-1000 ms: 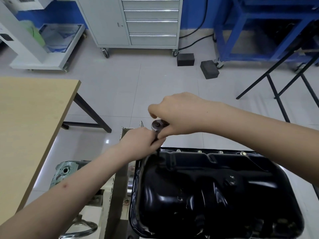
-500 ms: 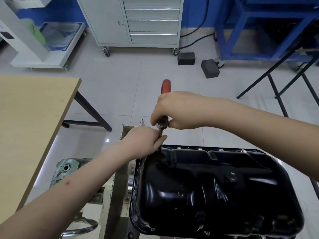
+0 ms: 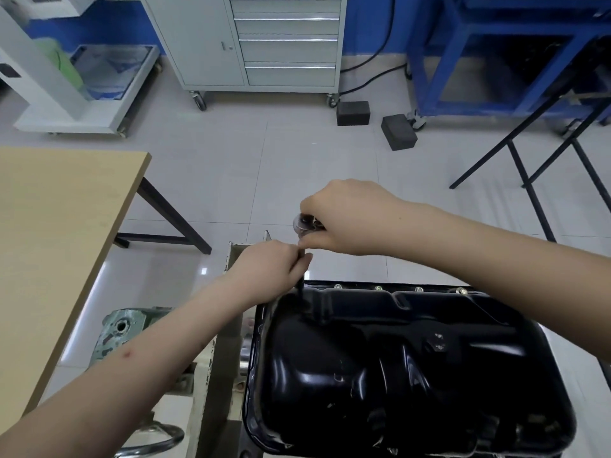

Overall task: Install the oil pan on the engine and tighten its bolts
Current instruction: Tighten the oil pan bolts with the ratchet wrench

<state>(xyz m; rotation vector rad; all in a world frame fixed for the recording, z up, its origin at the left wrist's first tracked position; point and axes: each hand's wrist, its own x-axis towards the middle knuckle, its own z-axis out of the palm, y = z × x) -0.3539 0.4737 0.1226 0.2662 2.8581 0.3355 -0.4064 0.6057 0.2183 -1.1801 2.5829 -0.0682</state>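
Two hands meet over the far left corner of the pan, a glossy black pan lying bottom up on the engine at near right. Left of it stands a wooden table. Right hand curls over the ratchet head. Left hand, just below and touching it, pinches the dark extension, which runs down to the pan's flange. Four bolts sit in a row along the far flange.
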